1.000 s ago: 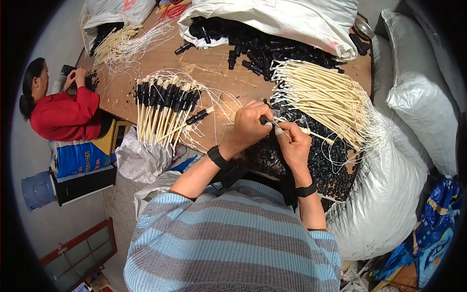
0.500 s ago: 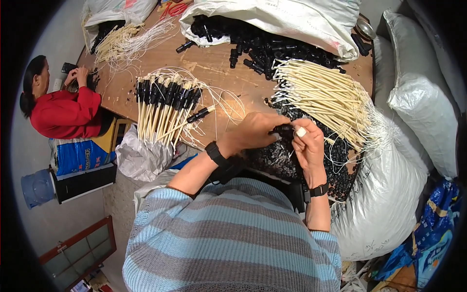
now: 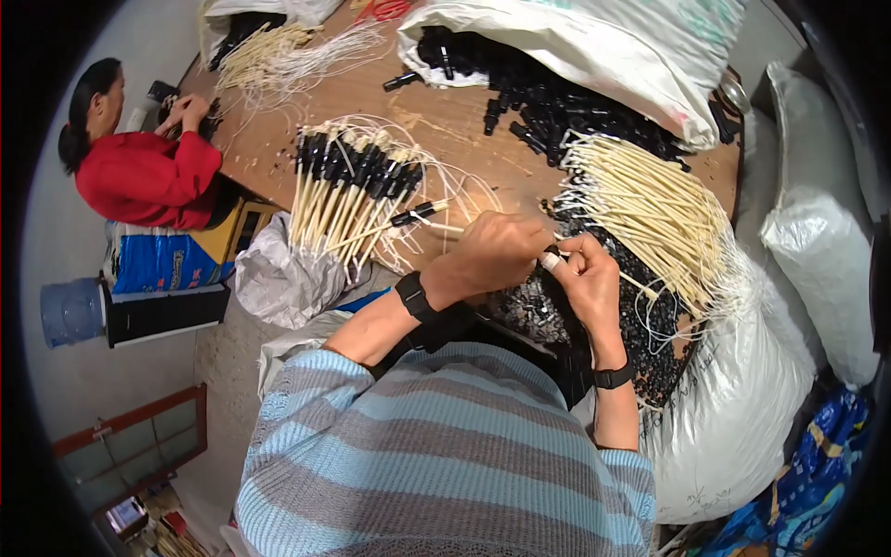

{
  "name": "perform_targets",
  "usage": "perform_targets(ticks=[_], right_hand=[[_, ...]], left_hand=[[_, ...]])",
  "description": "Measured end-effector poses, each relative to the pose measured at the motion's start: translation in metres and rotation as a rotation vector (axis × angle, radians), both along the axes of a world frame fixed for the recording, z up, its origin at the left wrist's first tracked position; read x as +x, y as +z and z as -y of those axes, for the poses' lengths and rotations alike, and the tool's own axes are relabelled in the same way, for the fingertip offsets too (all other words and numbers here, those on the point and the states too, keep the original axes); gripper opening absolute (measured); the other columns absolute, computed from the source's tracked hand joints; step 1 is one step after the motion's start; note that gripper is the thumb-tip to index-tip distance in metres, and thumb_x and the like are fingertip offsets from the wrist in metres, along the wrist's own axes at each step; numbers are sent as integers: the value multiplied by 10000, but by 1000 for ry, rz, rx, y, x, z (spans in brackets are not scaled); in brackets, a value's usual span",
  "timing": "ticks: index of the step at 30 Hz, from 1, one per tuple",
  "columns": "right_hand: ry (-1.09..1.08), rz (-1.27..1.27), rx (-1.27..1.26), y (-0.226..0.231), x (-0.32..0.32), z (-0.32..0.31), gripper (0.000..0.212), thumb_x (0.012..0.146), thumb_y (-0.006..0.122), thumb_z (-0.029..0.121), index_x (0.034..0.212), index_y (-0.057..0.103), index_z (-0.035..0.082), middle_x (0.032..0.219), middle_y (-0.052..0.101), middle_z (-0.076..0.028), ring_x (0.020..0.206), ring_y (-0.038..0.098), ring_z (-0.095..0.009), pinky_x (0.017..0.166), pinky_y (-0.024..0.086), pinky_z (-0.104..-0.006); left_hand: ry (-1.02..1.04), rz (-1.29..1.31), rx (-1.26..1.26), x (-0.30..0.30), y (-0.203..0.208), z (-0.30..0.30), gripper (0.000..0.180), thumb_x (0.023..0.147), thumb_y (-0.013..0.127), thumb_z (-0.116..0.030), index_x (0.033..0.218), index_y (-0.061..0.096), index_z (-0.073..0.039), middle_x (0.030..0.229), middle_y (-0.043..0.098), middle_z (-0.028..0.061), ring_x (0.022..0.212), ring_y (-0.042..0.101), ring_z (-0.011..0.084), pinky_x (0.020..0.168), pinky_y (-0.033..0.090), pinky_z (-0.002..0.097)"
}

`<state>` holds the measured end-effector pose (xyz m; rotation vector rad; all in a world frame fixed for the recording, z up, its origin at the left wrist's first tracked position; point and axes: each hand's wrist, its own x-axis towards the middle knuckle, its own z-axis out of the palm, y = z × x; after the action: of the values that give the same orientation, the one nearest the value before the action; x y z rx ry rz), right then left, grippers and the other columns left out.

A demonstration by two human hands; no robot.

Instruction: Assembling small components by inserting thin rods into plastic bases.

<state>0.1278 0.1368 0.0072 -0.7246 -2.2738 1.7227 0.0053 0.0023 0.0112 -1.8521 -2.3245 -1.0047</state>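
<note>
My left hand (image 3: 501, 252) is closed, knuckles up, around a black plastic fitting (image 3: 554, 249), mostly hidden by the fingers. A thin cream-coloured tube (image 3: 447, 227) shows at the left side of this hand. My right hand (image 3: 591, 278), with white tape on a finger, pinches the fitting's right end against the left fingertips. To the left lies a bundle of cream tubes with black fittings (image 3: 357, 176) on their far ends and white cords. One more black fitting (image 3: 414, 214) rests across its right edge. Small black parts (image 3: 538, 311) are heaped under my hands.
Right of my hands lies a pile of bare cream tubes (image 3: 650, 204) with white cords. Black fittings (image 3: 529, 116) spill from a white sack (image 3: 566, 46) at the back. Full white sacks (image 3: 733, 399) stand at the right. A person in red (image 3: 148, 176) works at the far left.
My hands have come closer together, covering more of the black fitting. The cream tube now shows left of my left hand. The whole view has shifted, with the table sitting further right and lower.
</note>
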Motion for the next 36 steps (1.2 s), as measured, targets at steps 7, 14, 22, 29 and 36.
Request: perform_targets(ticks=[7, 14, 22, 29, 36], right_hand=[[136, -73, 202, 4, -37, 35, 246, 797, 754, 82, 1010, 650, 13, 618, 524, 33, 548, 413, -39, 486, 327, -228], [42, -250, 424, 0, -45, 16, 413, 831, 718, 116, 1223, 613, 43, 1030, 693, -133, 865, 675, -219, 693, 526, -306], [49, -66, 727, -17, -7, -10, 166, 746, 722, 105, 895, 692, 40, 826, 651, -154, 777, 622, -357, 672, 481, -419], [-55, 233, 1064, -22, 39, -60, 95, 667, 690, 26, 721, 611, 22, 709, 531, -145, 722, 576, -349, 629, 464, -447], [-45, 113, 1021, -15, 39, -64, 123, 760, 669, 66, 877, 639, 41, 742, 593, -136, 742, 598, -343, 659, 470, -415]], left_hand=[[189, -69, 68, -21, 10, 45, 225, 634, 654, -42, 852, 667, -97, 690, 587, 76, 675, 618, 264, 540, 472, 373], [837, -422, 128, -109, 9, 126, 278, 608, 666, -122, 881, 679, -72, 917, 647, 77, 973, 565, 298, 934, 379, 465], [351, 15, 157, -91, -13, 33, 368, 677, 623, 1, 1036, 679, -58, 1078, 668, 116, 1057, 586, 330, 927, 478, 393], [314, -97, 4, -114, -72, -68, 370, 676, 659, 4, 1037, 695, -66, 1050, 665, 126, 1030, 585, 323, 876, 486, 416], [204, 258, -109, -81, -57, -43, 320, 756, 632, -54, 1075, 650, -62, 942, 667, 137, 898, 614, 323, 828, 484, 395]])
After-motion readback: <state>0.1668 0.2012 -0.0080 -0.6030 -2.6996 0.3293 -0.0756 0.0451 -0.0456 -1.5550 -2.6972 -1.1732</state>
